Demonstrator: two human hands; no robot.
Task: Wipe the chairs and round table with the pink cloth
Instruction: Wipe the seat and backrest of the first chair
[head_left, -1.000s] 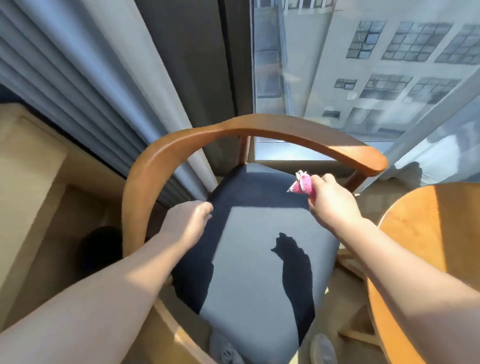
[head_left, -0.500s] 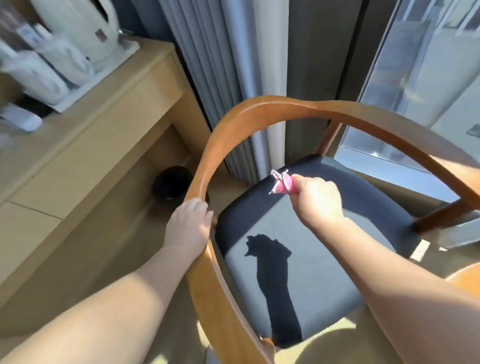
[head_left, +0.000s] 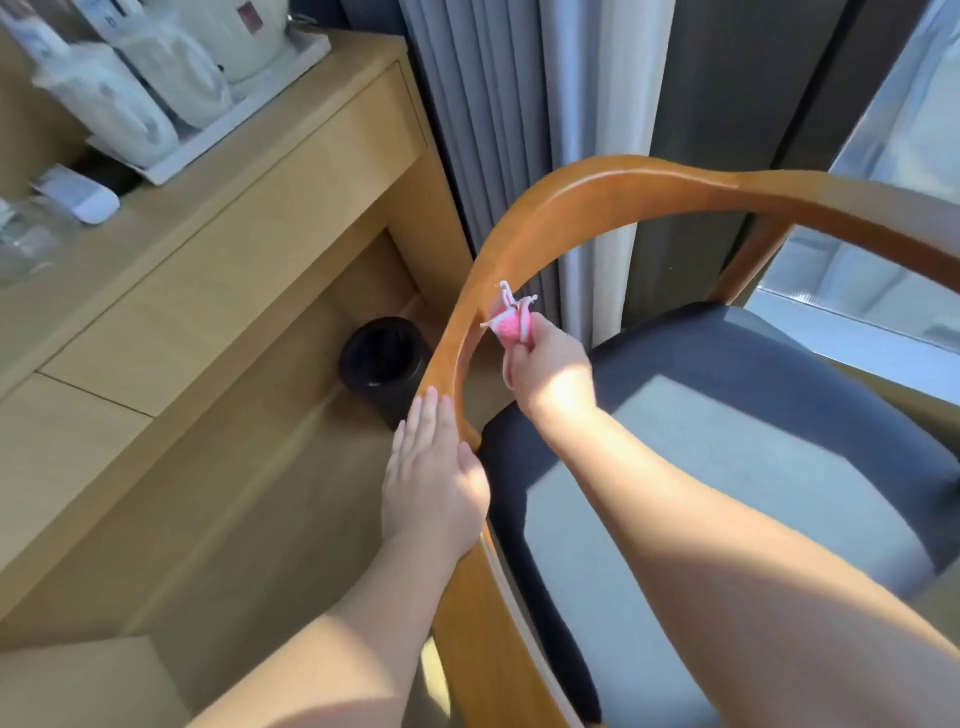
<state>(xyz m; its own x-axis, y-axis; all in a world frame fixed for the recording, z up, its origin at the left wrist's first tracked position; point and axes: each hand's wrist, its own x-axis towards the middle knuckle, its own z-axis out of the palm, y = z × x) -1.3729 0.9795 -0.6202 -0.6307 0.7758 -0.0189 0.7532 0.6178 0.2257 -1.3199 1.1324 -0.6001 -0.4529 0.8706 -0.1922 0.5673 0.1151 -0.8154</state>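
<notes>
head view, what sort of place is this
Most likely a hotel room: a tray with a white kettle sits on a built-in wooden desk, a small black bin stands on the floor by it, and full-length curtains hang beside a large window.

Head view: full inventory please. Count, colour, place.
chair: 1, orange-brown curved wooden rail, dark blue seat, centre to right
pink cloth: 1, pink, bunched, at the rail's inner edge
bin: 1, black, on the floor left of the chair, below the desk
desk: 1, light wood, left
tray: 1, white, on the desk top left, carrying white vessels too blurred to count
curtains: grey and white, behind the chair
window: 1, upper right
left hand: 1, fingers straight, resting on the chair rail
right hand: 1, gripping the pink cloth, above the seat
</notes>
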